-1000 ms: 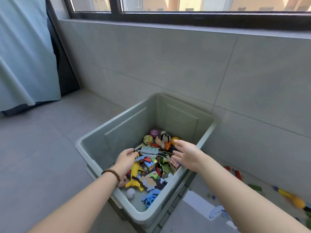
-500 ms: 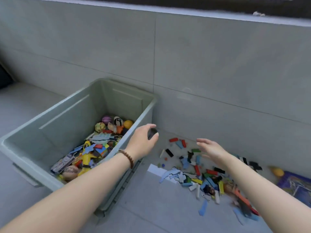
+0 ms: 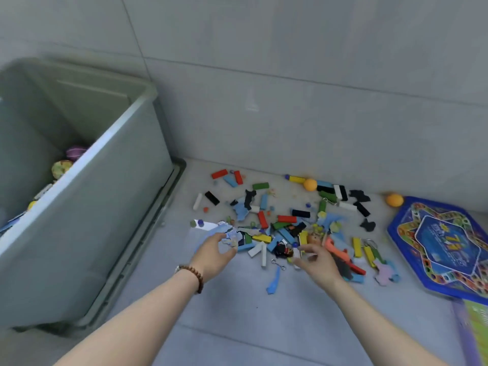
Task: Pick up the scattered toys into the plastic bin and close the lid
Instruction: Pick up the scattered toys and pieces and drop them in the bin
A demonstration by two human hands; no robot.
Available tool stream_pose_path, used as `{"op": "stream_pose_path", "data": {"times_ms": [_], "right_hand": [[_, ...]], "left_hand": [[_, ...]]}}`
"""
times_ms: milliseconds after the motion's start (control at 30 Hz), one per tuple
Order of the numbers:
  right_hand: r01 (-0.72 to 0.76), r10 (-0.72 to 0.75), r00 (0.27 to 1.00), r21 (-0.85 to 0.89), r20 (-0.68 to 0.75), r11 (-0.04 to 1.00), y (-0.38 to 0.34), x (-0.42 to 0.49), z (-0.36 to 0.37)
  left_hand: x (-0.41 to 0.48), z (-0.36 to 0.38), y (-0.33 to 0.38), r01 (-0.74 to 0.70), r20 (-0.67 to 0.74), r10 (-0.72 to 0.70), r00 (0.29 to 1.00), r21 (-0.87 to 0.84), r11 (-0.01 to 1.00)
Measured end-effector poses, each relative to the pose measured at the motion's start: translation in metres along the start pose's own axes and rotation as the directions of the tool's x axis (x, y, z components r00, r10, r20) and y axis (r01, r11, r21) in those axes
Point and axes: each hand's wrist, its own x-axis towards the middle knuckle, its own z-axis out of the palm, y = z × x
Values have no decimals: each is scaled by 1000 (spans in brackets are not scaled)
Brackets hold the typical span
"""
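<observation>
Head view. Bin (image 3: 105,207) at the left, open, with a few balls down inside. Toys (image 3: 264,223) spread over the floor right of the bin, up against the wall: small blocks, flat foam bits, a couple of orange balls (image 3: 310,184) further from the bin, and a blue board (image 3: 443,247) farthest from the bin.

Left hand (image 3: 215,256) at the bin-side edge of the pile, fingers curved and spread over pale blue foam scraps, nothing clearly gripped yet. Right hand (image 3: 317,262) a bit further from the bin, fingers curled down onto the pile. Too blurred to tell whether pinching anything.

Probably all very light stuff. Blocks stiff, so easy to rake together and scoop in handfuls from both sides. Foam bits thin and floppy, likely needing a fingertip under an edge. Balls prone to rolling off, best cupped from above. Board rigid, best taken by an edge.
</observation>
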Motion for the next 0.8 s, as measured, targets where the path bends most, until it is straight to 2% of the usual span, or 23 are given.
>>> {"op": "stream_pose_path", "data": {"times_ms": [167,400,667,733,800], "right_hand": [[101,-106,992,-81,-63,992,19,16,14],[218,-240,968,-225,-76,950,18,35,24],[210,-262,961,-382,-89,900,12,42,48],[212,-256,962,-328,-96,921,10,43,49],[192,-212,964,-133,-161,972,6,42,46]], "left_hand": [[19,34,-7,20,33,-20,999,2,1000],[33,60,-8,-10,-37,9,999,-41,999],[43,79,-5,-36,-88,36,995,3,999],[45,81,-4,-34,-105,36,994,26,999],[48,81,-2,-27,-111,35,993,70,997]]}}
